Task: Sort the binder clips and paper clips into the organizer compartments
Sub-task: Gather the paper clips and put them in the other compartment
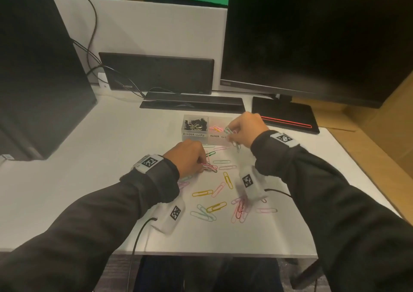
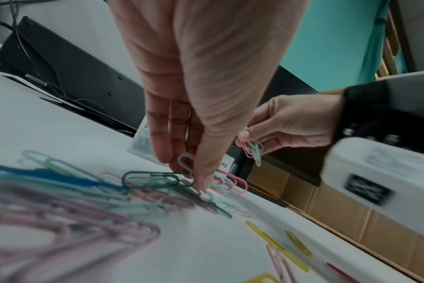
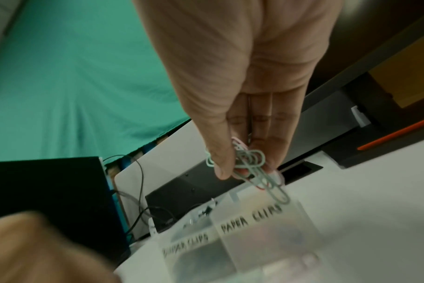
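Organizer labels: "BINDER CLIPS"; "PAPER CLIPS" (handwritten)

Both hands pinching (fingers pointing down).

The right hand hides the end of the organizer label; nearest paper clips blur.

Paper clips scattered — organizer behind
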Demonstrator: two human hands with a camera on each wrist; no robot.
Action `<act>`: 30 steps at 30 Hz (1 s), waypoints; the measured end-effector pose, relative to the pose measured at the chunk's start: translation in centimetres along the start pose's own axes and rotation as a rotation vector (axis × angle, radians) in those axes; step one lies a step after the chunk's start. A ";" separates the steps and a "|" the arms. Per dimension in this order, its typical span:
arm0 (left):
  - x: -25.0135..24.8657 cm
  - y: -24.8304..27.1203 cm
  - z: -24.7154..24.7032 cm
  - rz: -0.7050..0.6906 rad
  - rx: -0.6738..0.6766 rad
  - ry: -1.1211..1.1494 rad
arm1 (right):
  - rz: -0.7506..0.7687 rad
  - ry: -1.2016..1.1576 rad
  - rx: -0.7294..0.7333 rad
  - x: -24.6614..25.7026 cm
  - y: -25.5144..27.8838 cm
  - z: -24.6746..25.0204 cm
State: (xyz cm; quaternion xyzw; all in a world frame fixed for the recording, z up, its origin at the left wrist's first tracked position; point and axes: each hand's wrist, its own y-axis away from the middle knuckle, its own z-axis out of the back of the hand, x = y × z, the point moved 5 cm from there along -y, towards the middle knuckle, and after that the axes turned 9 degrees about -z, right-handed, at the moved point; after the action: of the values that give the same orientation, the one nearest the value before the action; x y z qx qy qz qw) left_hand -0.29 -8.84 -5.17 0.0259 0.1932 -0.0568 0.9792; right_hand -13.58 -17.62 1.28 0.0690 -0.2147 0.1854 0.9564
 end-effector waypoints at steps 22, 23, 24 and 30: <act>-1.7 -5.8 8.0 -0.025 -0.272 0.171 | -0.091 -0.094 -0.178 -1.3 -4.1 1.1; -1.9 -6.8 8.3 -0.004 -0.299 0.195 | -0.099 -0.082 -0.179 -2.2 -3.4 1.4; -1.9 -7.8 8.3 0.021 -0.323 0.220 | -0.105 -0.059 -0.173 -3.0 -2.7 1.6; -1.0 -12.0 4.1 0.156 -0.209 0.113 | -0.164 -0.007 -0.107 -7.6 0.3 1.3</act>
State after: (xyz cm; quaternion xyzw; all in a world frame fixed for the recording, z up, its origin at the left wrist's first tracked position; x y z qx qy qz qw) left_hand -1.08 -20.91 -1.39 -0.0582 0.2503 0.0413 0.9655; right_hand -20.59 -20.08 -0.88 0.0356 -0.2211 0.0947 0.9700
